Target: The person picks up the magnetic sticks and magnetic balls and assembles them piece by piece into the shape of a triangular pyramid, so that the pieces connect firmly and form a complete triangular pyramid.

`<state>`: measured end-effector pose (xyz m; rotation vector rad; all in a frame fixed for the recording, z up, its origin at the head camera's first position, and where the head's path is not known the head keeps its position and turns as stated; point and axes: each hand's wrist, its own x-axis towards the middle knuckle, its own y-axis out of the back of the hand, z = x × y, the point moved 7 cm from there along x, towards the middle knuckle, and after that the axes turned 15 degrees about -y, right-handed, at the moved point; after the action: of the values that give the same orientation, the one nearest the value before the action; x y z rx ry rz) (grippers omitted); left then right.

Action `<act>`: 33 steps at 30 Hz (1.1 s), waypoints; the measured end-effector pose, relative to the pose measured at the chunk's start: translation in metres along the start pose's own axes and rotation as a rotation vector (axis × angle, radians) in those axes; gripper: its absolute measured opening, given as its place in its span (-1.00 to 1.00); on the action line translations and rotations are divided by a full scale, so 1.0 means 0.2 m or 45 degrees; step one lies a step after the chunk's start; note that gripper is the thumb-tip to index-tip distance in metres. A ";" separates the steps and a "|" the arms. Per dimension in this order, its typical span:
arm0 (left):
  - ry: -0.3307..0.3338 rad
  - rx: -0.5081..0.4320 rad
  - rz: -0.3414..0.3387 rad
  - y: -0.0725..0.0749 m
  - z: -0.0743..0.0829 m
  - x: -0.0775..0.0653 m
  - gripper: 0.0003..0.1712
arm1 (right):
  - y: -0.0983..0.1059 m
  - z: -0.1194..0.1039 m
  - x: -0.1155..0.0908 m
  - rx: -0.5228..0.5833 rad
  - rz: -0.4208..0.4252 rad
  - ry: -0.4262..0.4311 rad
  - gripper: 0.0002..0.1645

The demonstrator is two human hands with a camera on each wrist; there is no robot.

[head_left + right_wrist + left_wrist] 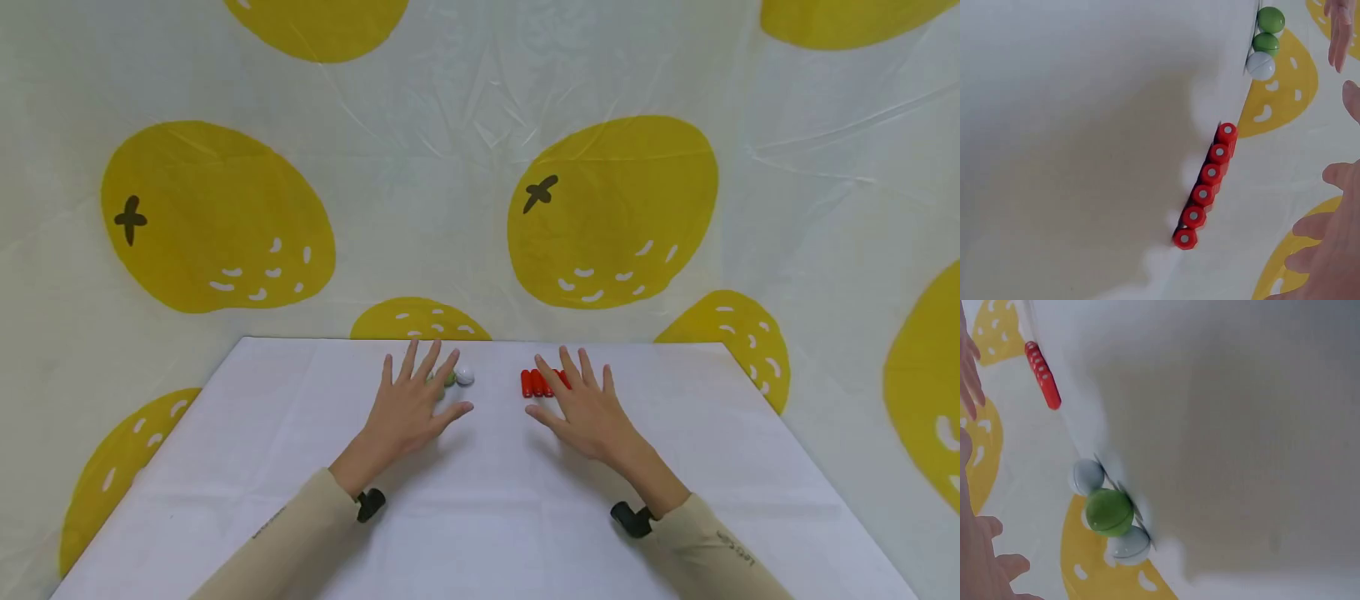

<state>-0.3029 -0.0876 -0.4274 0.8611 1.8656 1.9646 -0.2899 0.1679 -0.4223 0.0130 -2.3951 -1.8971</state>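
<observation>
My left hand point(405, 412) hovers over the table with its fingers spread straight, partly covering a cluster of small balls. A white ball point(465, 376) and a green ball point(450, 379) show beside its fingers; others are hidden there. The left wrist view shows a green ball point(1109, 512) between white ones, each with a seam line. Fingers equally spread, my right hand point(588, 417) is above several red cylinders point(527, 383) lying side by side in a row. Their ends point(1212, 172) have grey centres, like small batteries. Neither hand holds anything.
A white table point(495, 533) lies beneath both hands, its far edge just behind the balls and cylinders. Behind it hangs a pale cloth point(427, 200) printed with yellow fruit. Black devices point(371, 505) sit at both wrists.
</observation>
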 end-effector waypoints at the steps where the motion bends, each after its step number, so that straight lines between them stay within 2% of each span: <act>1: 0.003 0.003 -0.004 0.00 -0.01 0.00 0.02 | 0.00 0.01 0.01 0.002 -0.002 -0.002 0.03; 11: -0.003 0.005 0.018 -0.02 -0.12 0.01 0.03 | 0.00 0.11 0.08 -0.001 -0.026 -0.017 0.03; 23: -0.015 -0.084 0.037 -0.06 -0.28 0.02 -0.01 | -0.03 0.27 0.19 0.036 -0.106 -0.060 0.03; 28: -0.019 -0.144 0.002 -0.08 -0.32 0.04 -0.01 | -0.05 0.31 0.22 0.073 -0.137 -0.062 -0.02; 33: -0.057 -0.249 -0.007 -0.11 -0.36 0.05 -0.10 | -0.07 0.35 0.23 0.150 -0.198 -0.084 -0.08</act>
<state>-0.3585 -0.1361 -0.4457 0.8334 1.6167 2.0651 -0.3421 0.2289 -0.4484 0.1512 -2.6176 -1.8415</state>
